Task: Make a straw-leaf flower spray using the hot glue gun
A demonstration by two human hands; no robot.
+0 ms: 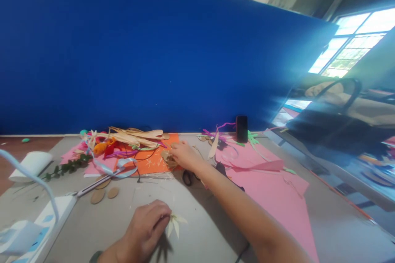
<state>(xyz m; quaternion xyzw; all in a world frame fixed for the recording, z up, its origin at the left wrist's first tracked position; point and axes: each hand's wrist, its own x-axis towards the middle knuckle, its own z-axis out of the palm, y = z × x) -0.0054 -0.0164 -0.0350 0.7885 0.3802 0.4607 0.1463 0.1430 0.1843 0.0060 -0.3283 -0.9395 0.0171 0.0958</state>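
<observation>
My left hand (147,224) is low at the front, its fingers pinched on a small pale leaf-shaped craft piece (175,223) that sticks out to the right. My right hand (184,156) reaches far forward over the grey table (197,213), fingers curled on a small tan dried piece (167,158) at the edge of an orange sheet (154,160). Long dried straw-coloured strips (135,136) lie across that sheet. Black-handled scissors (187,177) rest just under my right wrist.
Pink paper sheets (262,176) cover the right of the table. A light blue ribbon (117,169), a green sprig (66,168), brown oval cutouts (103,194) and a white power strip (46,222) sit at left. A black phone (241,128) leans on the blue backdrop (154,49).
</observation>
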